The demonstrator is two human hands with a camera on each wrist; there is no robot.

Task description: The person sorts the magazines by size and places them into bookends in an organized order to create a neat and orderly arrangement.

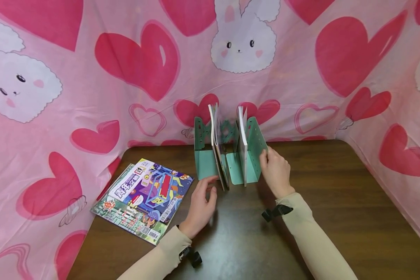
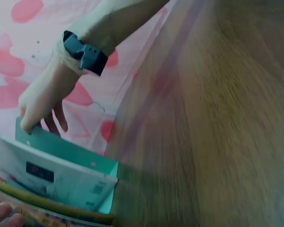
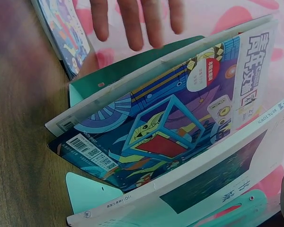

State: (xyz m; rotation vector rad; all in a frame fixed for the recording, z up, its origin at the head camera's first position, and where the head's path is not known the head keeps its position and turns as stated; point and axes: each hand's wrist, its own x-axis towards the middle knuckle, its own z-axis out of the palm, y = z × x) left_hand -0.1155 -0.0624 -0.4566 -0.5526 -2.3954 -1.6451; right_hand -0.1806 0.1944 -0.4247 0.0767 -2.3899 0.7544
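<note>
A mint-green metal book rack stands on the table against the cloth wall. Its left section holds thin magazines, slightly tilted; in the right wrist view one purple-blue cover faces out. In the right section a white magazine stands nearly upright. My right hand pinches the upper front edge of the rack's right side panel, as the left wrist view also shows. My left hand is beside the front edges of the left magazines, fingers loosely extended, gripping nothing; whether a fingertip touches them I cannot tell.
Two more magazines lie flat and overlapping left of the rack: a purple one over a green one. Pink cloth with hearts and rabbits hangs behind and at both sides. Dark brown wood makes up the tabletop.
</note>
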